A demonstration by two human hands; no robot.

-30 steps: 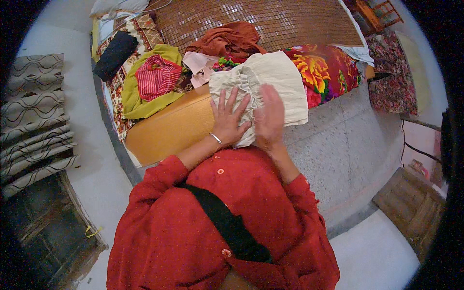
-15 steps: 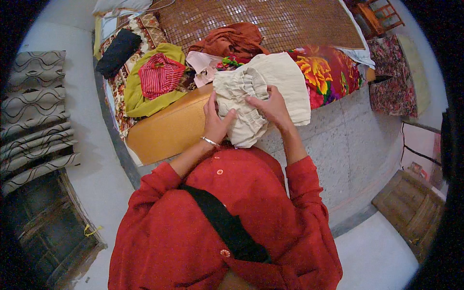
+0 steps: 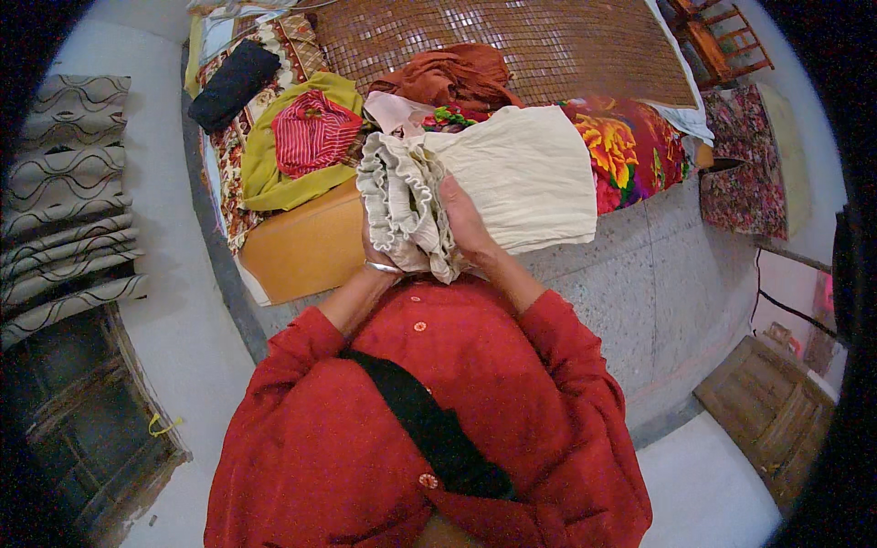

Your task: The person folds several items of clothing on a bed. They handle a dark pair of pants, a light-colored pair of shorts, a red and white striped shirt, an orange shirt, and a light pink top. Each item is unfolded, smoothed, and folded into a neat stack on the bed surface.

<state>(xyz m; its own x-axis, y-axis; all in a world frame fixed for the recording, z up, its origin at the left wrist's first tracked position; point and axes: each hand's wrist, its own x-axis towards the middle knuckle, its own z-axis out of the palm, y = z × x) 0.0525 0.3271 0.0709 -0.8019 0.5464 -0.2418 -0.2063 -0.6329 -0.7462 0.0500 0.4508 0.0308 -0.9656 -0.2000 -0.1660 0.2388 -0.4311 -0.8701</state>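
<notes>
A cream cloth garment with a gathered, ruffled edge lies partly on the bed and partly in my hands. Its smooth panel stretches off to the right, while the ruffled end is bunched up in front of me. My right hand presses against the right side of that bunch, thumb upward. On the left side my left hand, with a silver bangle at the wrist, holds the bunch from behind and below; the cloth hides most of its fingers.
On the bed lie an olive-green cloth, a red striped cloth, a rust-coloured cloth, a black rolled bundle and a pale pink cloth. A floral red cloth is beyond the garment. A tan board borders the near edge.
The ruffled end has swung left and its gathered edge now faces up and left. My right hand has moved left and turned; my left hand has slipped behind the cloth.
</notes>
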